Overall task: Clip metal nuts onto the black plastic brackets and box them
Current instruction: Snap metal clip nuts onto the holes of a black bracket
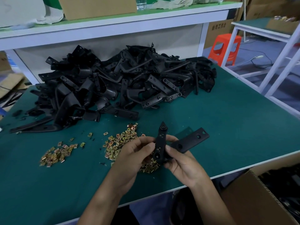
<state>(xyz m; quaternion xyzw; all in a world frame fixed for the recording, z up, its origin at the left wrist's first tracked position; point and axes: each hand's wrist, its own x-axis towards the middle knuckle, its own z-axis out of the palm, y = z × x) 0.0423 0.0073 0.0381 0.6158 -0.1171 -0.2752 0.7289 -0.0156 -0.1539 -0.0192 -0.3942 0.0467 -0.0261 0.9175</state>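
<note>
Both hands hold one black plastic bracket (190, 141) above the green table (227, 120). My right hand (180, 164) grips its lower middle, thumb on the front. My left hand (134, 155) pinches the edge of the bracket's upright arm with curled fingers; whether a nut sits under the fingertips is hidden. Brass-coloured metal nuts (120, 142) lie in a loose heap just beyond and under my hands, with a second heap of nuts (56, 154) to the left. A big pile of black brackets (123, 80) fills the back of the table.
An open cardboard box (259, 197) with dark parts inside stands below the table's front right edge. A shelf (113, 18) with a carton and a bottle runs behind the pile. A red stool (225, 47) and a white frame (282, 51) stand to the right.
</note>
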